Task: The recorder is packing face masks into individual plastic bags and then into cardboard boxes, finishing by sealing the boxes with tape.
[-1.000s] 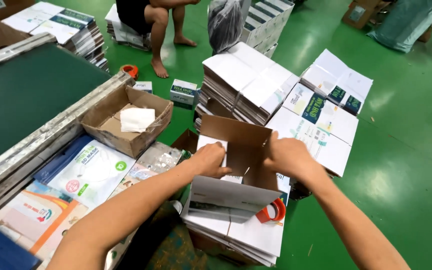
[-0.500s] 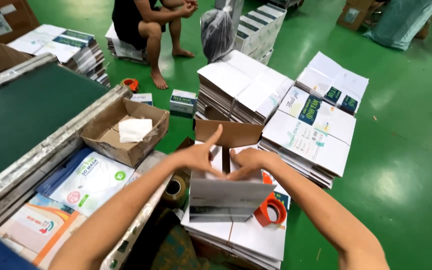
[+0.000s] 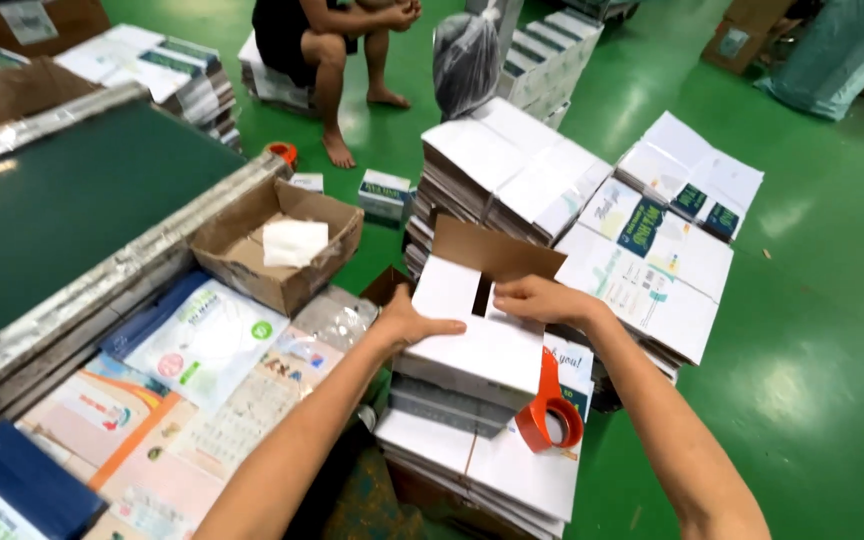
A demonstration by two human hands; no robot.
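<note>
A white carton box [image 3: 472,340] with a brown inner flap standing up at its far side rests on a pile of flat white cartons [image 3: 497,470]. My left hand [image 3: 410,322] presses the box's left flap down, thumb on top. From the right, my right hand [image 3: 537,298] holds the other flap flat, leaving a narrow dark gap between the flaps. An orange tape dispenser [image 3: 550,412] leans against the box's right side, just below my right forearm.
Stacks of flat printed cartons [image 3: 652,240] lie to the right and behind. An open brown cardboard box [image 3: 277,240] with a white cloth sits beside a green-topped table [image 3: 62,200]. Plastic-wrapped packets [image 3: 202,340] lie at left. A person sits barefoot on a stack [image 3: 327,50] beyond. The floor is green.
The carton went from an open shape held up in both hands to a closed box. Both hands folded the white top flaps down, and now press them flat.
</note>
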